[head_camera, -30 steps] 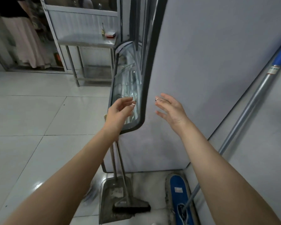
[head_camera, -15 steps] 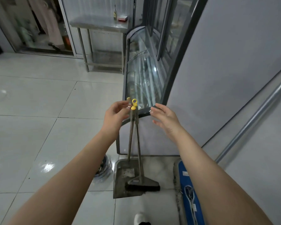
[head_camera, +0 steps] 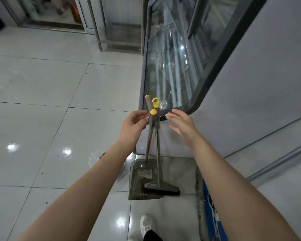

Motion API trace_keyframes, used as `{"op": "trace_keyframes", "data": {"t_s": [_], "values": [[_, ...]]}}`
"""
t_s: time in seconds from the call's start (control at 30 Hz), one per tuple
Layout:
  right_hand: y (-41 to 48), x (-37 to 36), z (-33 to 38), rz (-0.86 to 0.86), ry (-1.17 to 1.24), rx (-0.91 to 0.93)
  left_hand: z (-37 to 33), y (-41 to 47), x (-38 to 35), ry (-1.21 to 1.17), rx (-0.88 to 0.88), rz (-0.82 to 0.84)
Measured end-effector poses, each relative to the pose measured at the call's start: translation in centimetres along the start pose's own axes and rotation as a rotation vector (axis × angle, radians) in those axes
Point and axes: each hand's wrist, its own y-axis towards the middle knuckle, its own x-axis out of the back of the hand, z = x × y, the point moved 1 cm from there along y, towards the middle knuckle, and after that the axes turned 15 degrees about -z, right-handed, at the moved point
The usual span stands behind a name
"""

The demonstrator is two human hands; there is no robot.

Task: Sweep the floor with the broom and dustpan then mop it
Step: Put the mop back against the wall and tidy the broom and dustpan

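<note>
A blue flat mop [head_camera: 210, 221] lay right of the scuffed grey dustpan [head_camera: 141, 173], the black-bristled broom [head_camera: 162, 188] resting inside. Above the dustpan, beside yellow-capped metal handles [head_camera: 154, 121], the left hand [head_camera: 133, 125] hung loosely curled and empty, the right hand [head_camera: 182, 124] spread wide.
</note>
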Motion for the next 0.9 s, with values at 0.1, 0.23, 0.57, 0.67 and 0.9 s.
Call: {"op": "trace_keyframes", "data": {"t_s": [0.1,0.23,0.57,0.67,0.9], "values": [[3.6,-1.1,-0.3,0.000,-0.020,-0.010,1.2,2.3,-1.1,0.012,0.013,-0.006],[7.2,-3.2,-0.5,0.009,-0.078,-0.004,3.2,4.4,-1.3,0.014,0.049,-0.031],[11.4,-7.1,-1.4,-0.046,-0.158,0.072,7.0,7.1,-1.1,0.028,0.139,0.032],[11.6,-7.4,-1.7,-0.055,-0.201,0.125,7.2,7.7,-1.0,0.023,0.138,0.084],[10.4,-5.4,-2.6,-0.121,-0.321,0.272,7.6,8.0,-1.2,0.033,0.146,0.141]]}}
